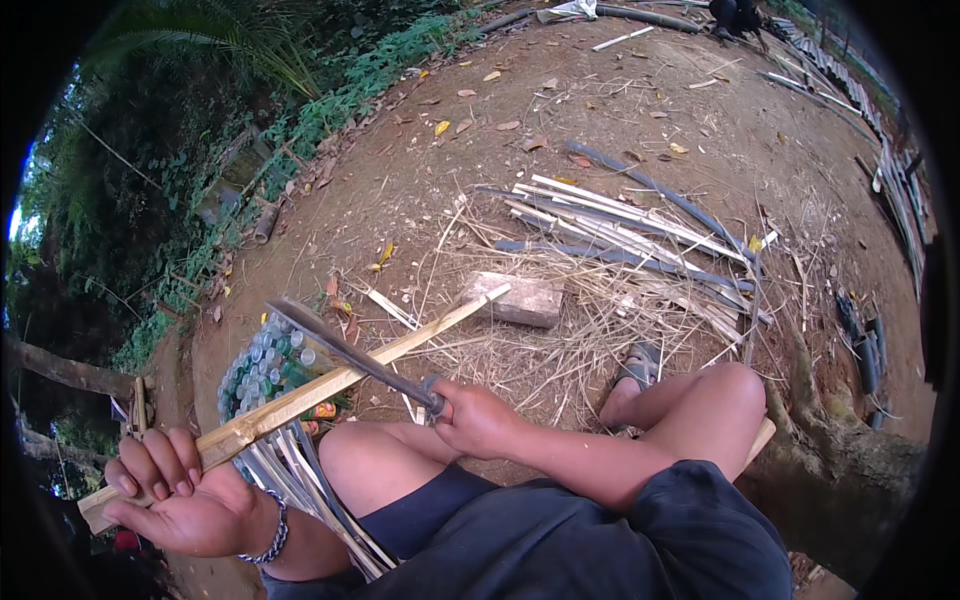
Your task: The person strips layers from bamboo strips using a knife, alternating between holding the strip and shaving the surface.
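Observation:
My left hand (185, 495) is closed round the near end of a long split bamboo strip (300, 403). The strip slants up to the right, and its far tip lies over a wooden block (535, 303) on the ground. In my right hand (478, 420) is the handle of a long-bladed knife (325, 340). Its blade points up and left and crosses the strip near the middle, apparently against it. More thin bamboo strips (300, 480) lie beside my left thigh.
Pale shavings (500, 370) cover the soil around the block. Beyond it lies a pile of split bamboo (620, 225). Clear and green plastic bottles (270, 360) are clustered left of my knee. A tree root (830, 410) rises at right. Someone in dark clothes (738, 15) is far off.

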`<state>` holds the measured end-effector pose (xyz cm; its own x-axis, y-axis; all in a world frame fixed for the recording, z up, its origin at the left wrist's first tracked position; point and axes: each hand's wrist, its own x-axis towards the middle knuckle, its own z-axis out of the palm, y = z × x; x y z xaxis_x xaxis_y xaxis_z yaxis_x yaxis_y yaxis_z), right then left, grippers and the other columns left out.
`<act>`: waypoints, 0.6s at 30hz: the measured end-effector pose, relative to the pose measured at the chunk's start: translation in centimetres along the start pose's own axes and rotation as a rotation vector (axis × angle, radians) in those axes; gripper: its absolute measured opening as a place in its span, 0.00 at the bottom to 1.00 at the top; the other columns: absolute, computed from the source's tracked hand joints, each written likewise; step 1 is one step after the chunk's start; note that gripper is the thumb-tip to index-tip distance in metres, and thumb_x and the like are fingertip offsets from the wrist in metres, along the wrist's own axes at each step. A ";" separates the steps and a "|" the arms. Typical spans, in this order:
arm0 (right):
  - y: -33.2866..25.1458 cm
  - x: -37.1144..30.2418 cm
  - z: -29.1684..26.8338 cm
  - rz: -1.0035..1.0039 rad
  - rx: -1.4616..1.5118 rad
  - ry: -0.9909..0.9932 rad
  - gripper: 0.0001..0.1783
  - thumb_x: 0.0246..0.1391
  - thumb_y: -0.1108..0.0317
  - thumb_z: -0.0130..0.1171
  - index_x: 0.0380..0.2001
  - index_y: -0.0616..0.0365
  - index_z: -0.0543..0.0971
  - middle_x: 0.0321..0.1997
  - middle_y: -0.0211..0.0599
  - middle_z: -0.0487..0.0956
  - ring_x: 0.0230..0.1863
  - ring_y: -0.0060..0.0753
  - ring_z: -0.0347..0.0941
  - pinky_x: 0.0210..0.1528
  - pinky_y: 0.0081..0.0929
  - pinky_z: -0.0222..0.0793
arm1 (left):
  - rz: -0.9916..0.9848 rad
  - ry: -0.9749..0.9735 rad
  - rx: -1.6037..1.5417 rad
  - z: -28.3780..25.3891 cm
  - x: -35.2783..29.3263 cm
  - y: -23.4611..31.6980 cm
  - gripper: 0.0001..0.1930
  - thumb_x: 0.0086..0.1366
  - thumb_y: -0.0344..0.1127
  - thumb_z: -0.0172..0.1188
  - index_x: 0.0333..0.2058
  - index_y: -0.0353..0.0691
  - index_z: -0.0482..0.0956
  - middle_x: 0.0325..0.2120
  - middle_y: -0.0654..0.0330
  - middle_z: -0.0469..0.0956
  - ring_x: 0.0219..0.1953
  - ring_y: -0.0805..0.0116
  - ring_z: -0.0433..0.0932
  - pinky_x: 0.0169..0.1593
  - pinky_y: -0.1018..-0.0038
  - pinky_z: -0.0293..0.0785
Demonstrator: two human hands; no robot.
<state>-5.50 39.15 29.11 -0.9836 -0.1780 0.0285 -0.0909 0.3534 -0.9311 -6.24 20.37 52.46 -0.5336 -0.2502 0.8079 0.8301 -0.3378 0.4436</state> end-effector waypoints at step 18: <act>15.7 5.1 -3.1 0.547 -0.065 0.179 0.15 0.57 0.65 0.50 0.46 0.58 0.73 0.36 0.51 0.79 0.35 0.51 0.77 0.39 0.47 0.72 | -0.079 -0.139 -0.043 -1.0 2.4 -0.8 0.15 0.71 0.45 0.48 0.29 0.41 0.63 0.19 0.68 0.56 0.17 0.80 0.52 0.21 0.83 0.49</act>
<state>-12.42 46.64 15.79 -0.9007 0.2022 -0.3845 0.4344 0.4070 -0.8035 -8.36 19.11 53.60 -0.5669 -0.0940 0.8184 0.7772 -0.3905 0.4935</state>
